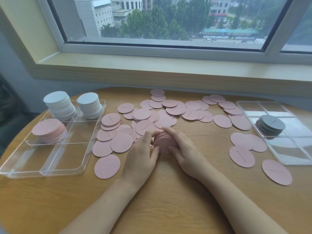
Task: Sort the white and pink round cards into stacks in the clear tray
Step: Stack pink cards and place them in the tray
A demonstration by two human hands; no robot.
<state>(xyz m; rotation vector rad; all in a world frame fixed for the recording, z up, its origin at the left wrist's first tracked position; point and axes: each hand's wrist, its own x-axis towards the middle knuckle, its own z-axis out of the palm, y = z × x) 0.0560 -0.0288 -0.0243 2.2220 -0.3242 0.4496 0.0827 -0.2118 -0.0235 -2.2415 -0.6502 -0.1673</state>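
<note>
Two hands cup one small pile of pink cards (164, 142) at table centre. Far left: clear tray (20, 168), glossy plastic w/ dividers, holds 2 white stacks (59, 103) at back and a pink stack (49, 130) in front of them. Left hand (141, 156): fingers curled round pile's left edge. Right hand (184, 152): fingers curled on its right edge. Loose pink cards (162, 114), flat matte discs, some w/ script, are strewn over wood-grain table (168, 208). Right: 2nd clear tray (297, 154) w/ grey stack (271, 126).
</note>
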